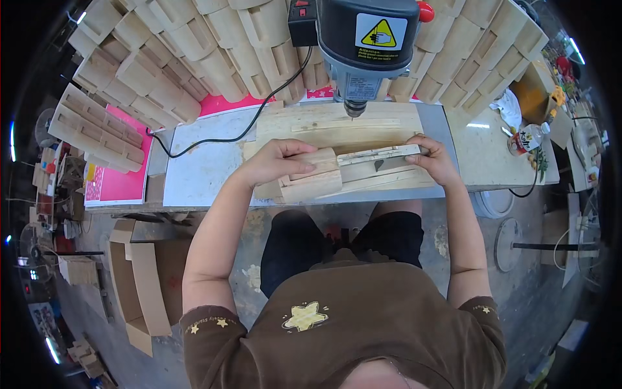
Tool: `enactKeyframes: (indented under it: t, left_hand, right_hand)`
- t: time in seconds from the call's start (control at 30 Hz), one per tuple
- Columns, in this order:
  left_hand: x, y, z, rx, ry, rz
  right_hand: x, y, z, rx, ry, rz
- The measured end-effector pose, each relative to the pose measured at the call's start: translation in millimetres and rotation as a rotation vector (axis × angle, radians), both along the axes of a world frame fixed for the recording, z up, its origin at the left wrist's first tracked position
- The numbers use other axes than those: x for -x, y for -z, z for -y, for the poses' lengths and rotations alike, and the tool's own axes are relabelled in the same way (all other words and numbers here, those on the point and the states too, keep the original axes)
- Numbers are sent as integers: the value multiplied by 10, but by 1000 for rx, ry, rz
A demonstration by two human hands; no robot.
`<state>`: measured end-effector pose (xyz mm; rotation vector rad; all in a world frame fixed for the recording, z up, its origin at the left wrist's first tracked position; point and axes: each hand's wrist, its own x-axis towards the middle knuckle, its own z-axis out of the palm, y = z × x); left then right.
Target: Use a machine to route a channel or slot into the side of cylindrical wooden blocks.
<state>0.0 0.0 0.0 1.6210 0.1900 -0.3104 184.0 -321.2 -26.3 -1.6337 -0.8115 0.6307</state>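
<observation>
Head view: on a bench [489, 170], columns of stacked wooden pieces [217, 61]; before them, a drill press [356, 59] above a wooden base [278, 126]; toward its near edge, a recessed wooden block [324, 183] gripped by the left hand [275, 160]; right of it, a pale bar [379, 154], one end pinched by the right hand [438, 161], the other just beside the block.

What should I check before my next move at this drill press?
1. Left hand on the pale, rounded wooden block: ok, thumb on top.
2. Right hand on the long, narrow whitish strip: ok, gripping its right end.
3. Both hands apart from the thin metal drill bit: ok.
4. Thin black power cord away from both hands: ok.
5. Dark blue drill press stopped: cannot tell.
6. Strip firmly seated against block: cannot tell.
</observation>
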Motion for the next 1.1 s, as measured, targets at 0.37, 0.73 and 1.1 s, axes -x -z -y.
enactKeyframes:
  t: [0.37,0.73,1.1]
  left_hand:
    - [-317,267,372,13,-272,90]
    - [112,850,976,-265,-840,738]
    - [-129,743,779,-932,-626,528]
  right_hand:
    - [90,11,-93,-21,-8,161]
    - [345,129,-148,-43,202,265]
    - [-112,182,-445,-114,290,314]
